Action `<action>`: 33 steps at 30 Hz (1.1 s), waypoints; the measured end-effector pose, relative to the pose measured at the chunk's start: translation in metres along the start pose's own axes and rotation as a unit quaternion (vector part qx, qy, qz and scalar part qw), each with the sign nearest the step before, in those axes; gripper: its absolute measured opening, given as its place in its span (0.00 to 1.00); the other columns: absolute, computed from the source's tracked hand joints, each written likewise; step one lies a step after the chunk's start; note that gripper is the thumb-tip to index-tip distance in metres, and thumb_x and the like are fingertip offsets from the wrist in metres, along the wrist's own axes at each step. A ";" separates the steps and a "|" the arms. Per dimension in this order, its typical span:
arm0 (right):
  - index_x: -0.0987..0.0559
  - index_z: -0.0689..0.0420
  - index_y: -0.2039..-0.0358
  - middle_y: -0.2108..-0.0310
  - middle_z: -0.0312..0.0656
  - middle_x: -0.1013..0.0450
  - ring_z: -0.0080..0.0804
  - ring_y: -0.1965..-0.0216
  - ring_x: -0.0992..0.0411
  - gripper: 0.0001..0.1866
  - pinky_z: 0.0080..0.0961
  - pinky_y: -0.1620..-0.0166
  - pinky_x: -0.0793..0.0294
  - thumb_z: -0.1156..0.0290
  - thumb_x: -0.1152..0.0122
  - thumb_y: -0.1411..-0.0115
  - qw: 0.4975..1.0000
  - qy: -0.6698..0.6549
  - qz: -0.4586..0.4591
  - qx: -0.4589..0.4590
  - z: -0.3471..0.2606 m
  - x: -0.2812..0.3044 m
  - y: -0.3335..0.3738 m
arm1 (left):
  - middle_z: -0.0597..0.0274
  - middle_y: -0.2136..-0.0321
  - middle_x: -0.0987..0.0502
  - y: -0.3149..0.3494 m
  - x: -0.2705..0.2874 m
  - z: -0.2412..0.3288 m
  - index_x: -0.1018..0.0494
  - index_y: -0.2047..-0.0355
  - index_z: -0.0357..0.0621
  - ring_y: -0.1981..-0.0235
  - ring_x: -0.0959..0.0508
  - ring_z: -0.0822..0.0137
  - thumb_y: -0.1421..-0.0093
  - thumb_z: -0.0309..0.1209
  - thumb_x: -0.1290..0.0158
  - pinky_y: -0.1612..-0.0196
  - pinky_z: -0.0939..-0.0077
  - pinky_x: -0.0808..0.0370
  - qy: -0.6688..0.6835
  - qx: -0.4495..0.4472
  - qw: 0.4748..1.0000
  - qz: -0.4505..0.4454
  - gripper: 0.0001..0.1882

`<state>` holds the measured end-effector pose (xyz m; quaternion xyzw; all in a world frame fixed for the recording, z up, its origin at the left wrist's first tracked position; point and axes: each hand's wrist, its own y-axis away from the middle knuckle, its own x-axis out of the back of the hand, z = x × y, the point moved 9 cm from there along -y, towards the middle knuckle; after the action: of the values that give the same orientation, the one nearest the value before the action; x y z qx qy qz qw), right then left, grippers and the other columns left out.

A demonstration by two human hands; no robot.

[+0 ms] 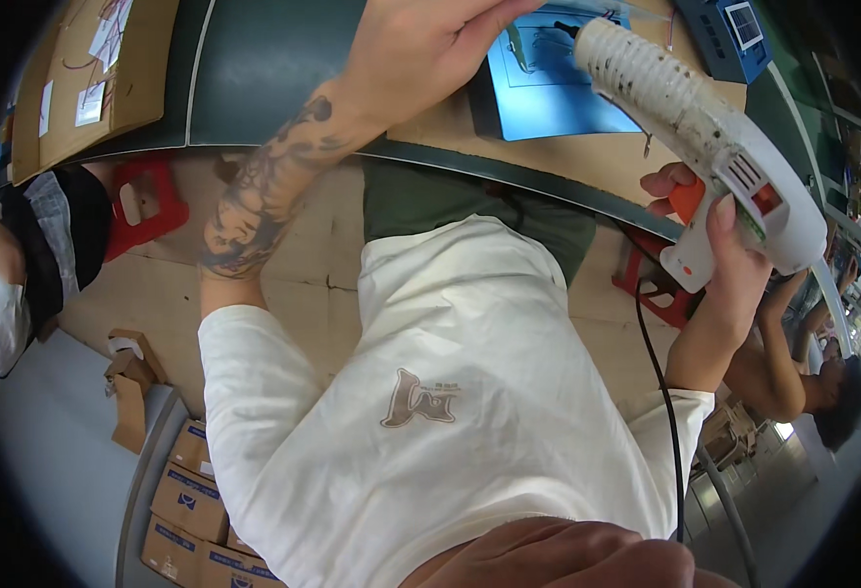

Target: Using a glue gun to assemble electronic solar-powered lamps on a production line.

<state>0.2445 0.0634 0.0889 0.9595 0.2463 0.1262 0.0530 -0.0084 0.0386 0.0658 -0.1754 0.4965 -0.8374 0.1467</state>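
Observation:
My right hand (734, 240) is wrapped round the grip of a white hot glue gun (734, 147), with fingers at its orange trigger (686, 201). The gun's ribbed, brown-stained front points up and left, over the right side of a shiny blue panel (558, 113). Dark wires and a small green part (518, 47) show on that panel. My left hand (416, 49) reaches over the panel's left side at the upper edge. Its thumb stretches right, while the other fingertips are cut off by the picture's edge, so whatever they hold is hidden.
Brown cardboard (440, 127) lies under the panel on a dark green table (273, 73). A blue box (729, 39) stands far right, an open carton (136, 93) far left. A black cable (651, 353) hangs by my right arm. Other people (793, 363) sit at both sides.

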 end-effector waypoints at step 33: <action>0.23 0.66 0.53 0.65 0.45 0.21 0.33 0.68 0.22 0.18 0.26 0.64 0.22 0.65 0.35 0.37 0.991 0.125 0.036 -0.009 -0.021 0.021 -0.006 | 0.49 0.57 0.18 -0.017 -0.007 0.011 0.22 0.52 0.36 0.61 0.18 0.54 0.40 0.21 0.42 0.56 0.72 0.20 -0.063 0.115 0.985 -0.115 0.15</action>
<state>0.2542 0.0794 0.1128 0.9438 0.2156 0.2493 0.0254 0.0013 0.0405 0.0851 -0.2658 0.3634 -0.8874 0.0993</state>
